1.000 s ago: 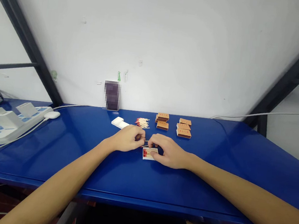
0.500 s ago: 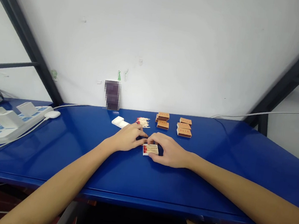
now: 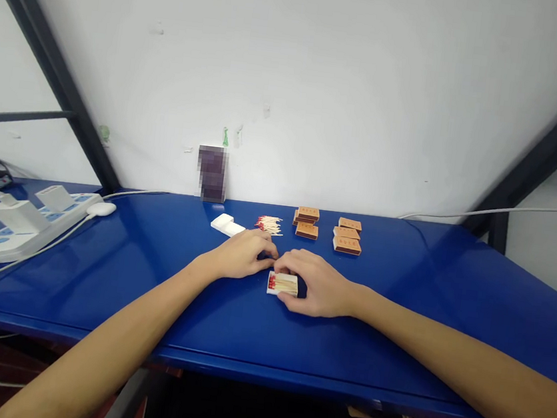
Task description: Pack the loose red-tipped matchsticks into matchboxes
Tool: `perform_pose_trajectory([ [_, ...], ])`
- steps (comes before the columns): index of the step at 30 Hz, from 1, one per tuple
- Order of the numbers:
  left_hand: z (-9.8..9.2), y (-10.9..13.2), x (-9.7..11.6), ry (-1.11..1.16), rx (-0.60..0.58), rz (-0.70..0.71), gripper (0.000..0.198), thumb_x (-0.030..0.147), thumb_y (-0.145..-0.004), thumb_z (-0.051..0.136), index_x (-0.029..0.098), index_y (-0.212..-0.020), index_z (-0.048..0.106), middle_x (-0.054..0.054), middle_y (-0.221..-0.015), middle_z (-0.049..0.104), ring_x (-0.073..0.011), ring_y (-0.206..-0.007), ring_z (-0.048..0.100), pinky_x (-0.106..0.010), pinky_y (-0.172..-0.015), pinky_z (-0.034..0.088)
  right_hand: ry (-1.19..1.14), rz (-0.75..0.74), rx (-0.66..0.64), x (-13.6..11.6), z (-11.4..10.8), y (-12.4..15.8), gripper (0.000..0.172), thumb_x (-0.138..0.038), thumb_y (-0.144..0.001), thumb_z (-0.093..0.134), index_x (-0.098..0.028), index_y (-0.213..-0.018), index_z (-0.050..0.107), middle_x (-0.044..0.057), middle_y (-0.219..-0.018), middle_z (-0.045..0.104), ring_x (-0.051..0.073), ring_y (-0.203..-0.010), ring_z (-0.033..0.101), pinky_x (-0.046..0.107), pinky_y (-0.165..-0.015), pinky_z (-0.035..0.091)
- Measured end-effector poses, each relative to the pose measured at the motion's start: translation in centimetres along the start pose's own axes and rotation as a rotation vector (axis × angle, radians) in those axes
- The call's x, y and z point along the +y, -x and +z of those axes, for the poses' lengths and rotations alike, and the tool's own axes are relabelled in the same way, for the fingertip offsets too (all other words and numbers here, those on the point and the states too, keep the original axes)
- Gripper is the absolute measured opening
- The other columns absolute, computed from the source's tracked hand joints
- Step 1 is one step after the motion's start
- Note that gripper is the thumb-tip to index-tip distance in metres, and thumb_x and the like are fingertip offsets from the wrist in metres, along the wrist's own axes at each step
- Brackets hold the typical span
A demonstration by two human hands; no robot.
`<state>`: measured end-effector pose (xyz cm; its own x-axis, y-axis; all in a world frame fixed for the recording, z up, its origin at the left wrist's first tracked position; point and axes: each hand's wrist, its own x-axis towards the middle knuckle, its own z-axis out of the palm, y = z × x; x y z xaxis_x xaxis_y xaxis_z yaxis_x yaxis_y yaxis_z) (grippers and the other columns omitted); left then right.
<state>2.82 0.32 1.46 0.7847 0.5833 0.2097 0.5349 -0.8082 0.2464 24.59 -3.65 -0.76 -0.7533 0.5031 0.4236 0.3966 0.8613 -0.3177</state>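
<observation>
A white matchbox tray (image 3: 283, 293) lies on the blue table, holding a layer of red-headed matches (image 3: 286, 283). My right hand (image 3: 319, 285) grips this tray from the right, thumb at the near side and fingers at the far side. Just beyond the tray's left end, my left hand (image 3: 245, 255) rests low over the table with thumb and fingers drawn together. Whatever is between those fingertips is hidden or too small to make out. Behind the left hand is a loose pile of matches (image 3: 269, 225), beside a flat white object (image 3: 227, 224) partly covered by the hand.
Orange matchboxes stand in two groups, a middle stack (image 3: 307, 230) and a right group (image 3: 347, 245). A white power strip (image 3: 28, 244) with plugs and cables occupies the left side. A pixelated dark rectangle (image 3: 212, 174) leans against the wall (image 3: 351, 96).
The view has shifted slightly. My right hand and the matchbox tray sit a little nearer to me. My left hand stays in almost the same place, fingers still drawn together.
</observation>
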Motion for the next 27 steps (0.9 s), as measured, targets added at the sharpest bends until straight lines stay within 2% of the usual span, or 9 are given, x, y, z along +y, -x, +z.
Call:
perform_pose_trajectory([
  [7, 0.3, -0.1, -0.2, -0.033, -0.015, -0.042, 0.011, 0.021, -0.092, 0.055, 0.016, -0.088, 0.063, -0.004, -0.083, 0.060, -0.0179, -0.079, 0.054, -0.027, -0.069, 0.039, -0.023, 0.052, -0.035, -0.1, -0.2, -0.1, 0.023, -0.025, -0.078, 0.067, -0.022, -0.096, 0.053, 0.003, -0.088, 0.060, 0.019, -0.079, 0.052, 0.033, -0.073, 0.042],
  [13, 0.6, -0.1, -0.4, -0.061, -0.017, -0.015, 0.022, 0.024, -0.100, 0.042, 0.016, -0.087, 0.058, -0.005, -0.085, 0.059, -0.0176, -0.079, 0.053, -0.028, -0.071, 0.039, -0.104, 0.094, -0.020, 0.4, -0.5, -0.2, 0.030, -0.032, -0.082, 0.067, -0.022, -0.105, 0.052, 0.003, -0.093, 0.059, 0.018, -0.082, 0.053, 0.032, -0.074, 0.043],
  [16, 0.4, -0.2, -0.3, -0.076, -0.017, -0.014, 0.027, 0.025, -0.102, 0.037, 0.016, -0.087, 0.058, -0.005, -0.084, 0.058, -0.0180, -0.079, 0.053, -0.029, -0.072, 0.039, -0.136, 0.073, 0.027, 1.0, -0.3, -0.2, 0.021, -0.029, -0.087, 0.060, -0.021, -0.105, 0.053, 0.003, -0.093, 0.059, 0.018, -0.081, 0.053, 0.032, -0.074, 0.043],
  [18, 0.2, -0.2, -0.2, -0.066, -0.017, -0.020, 0.029, 0.027, -0.102, 0.035, 0.016, -0.087, 0.058, -0.005, -0.084, 0.058, -0.0184, -0.080, 0.053, -0.030, -0.073, 0.040, -0.158, 0.152, 0.115, 1.5, 0.1, -0.3, 0.012, -0.023, -0.088, 0.053, -0.021, -0.101, 0.054, 0.001, -0.086, 0.058, 0.016, -0.075, 0.052, 0.030, -0.069, 0.042],
  [21, -0.1, 0.1, -0.2, -0.030, -0.032, -0.022, 0.023, 0.027, -0.099, 0.041, 0.017, -0.088, 0.058, -0.004, -0.083, 0.057, -0.0182, -0.080, 0.053, -0.030, -0.073, 0.040, -0.187, 0.377, 0.250, 2.2, 0.6, -0.7, 0.012, -0.016, -0.083, 0.050, -0.021, -0.093, 0.055, -0.002, -0.073, 0.055, 0.014, -0.064, 0.048, 0.027, -0.060, 0.038],
  [24, -0.3, 0.3, -0.4, -0.004, -0.052, -0.017, 0.011, 0.026, -0.093, 0.050, 0.018, -0.092, 0.059, -0.002, -0.083, 0.056, -0.0172, -0.078, 0.052, -0.029, -0.070, 0.039, -0.146, 0.509, 0.232, 2.7, 0.7, -1.2, 0.011, -0.016, -0.076, 0.053, -0.020, -0.085, 0.059, -0.002, -0.071, 0.056, 0.014, -0.062, 0.048, 0.027, -0.060, 0.038],
  [27, -0.1, 0.2, -0.6, -0.015, -0.049, -0.033, 0.011, 0.027, -0.093, 0.052, 0.018, -0.091, 0.058, -0.002, -0.082, 0.055, -0.0174, -0.078, 0.052, -0.029, -0.069, 0.038, -0.127, 0.549, 0.172, 2.8, 0.5, -1.5, 0.011, -0.019, -0.077, 0.054, -0.019, -0.078, 0.065, 0.000, -0.072, 0.058, 0.014, -0.063, 0.050, 0.027, -0.061, 0.038],
])
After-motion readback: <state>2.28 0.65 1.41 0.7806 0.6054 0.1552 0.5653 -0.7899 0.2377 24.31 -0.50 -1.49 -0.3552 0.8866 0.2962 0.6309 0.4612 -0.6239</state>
